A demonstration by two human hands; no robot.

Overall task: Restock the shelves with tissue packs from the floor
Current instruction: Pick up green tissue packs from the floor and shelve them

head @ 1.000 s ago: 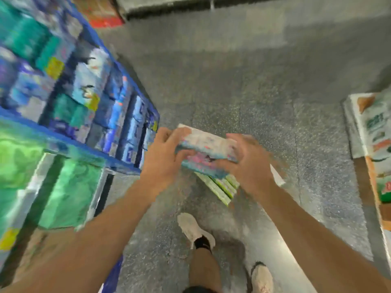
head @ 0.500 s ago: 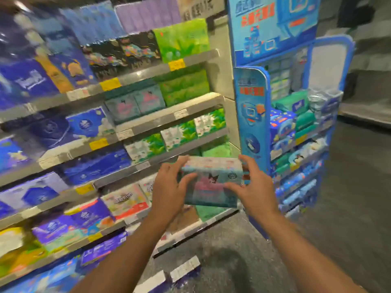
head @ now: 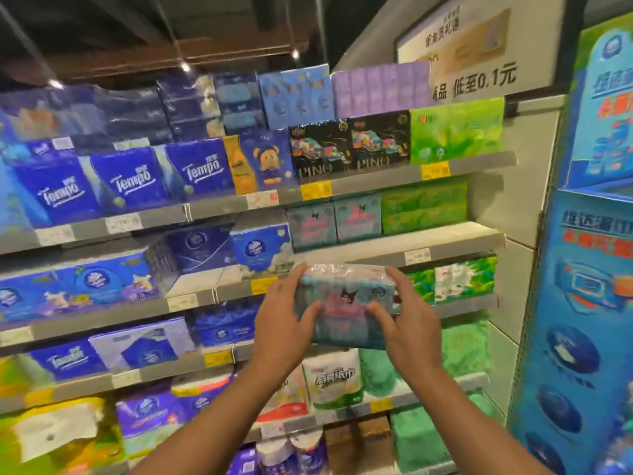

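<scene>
Ahead, stocked shelves behind pack

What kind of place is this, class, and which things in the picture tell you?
Most likely a supermarket aisle: tiered shelves packed with tissue packs, yellow price tags along the edges, and a price sign above.

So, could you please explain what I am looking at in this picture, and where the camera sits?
There is no machine here: a person wears a wide-angle camera on the head, so you see their own two arms reaching forward. The left hand and right hand grip the ends of a teal tissue pack with a cartoon figure, in front of the store shelves. Two matching packs already stand on the shelf just above, with free room in front of them. A blue display stand is at the right.
</scene>
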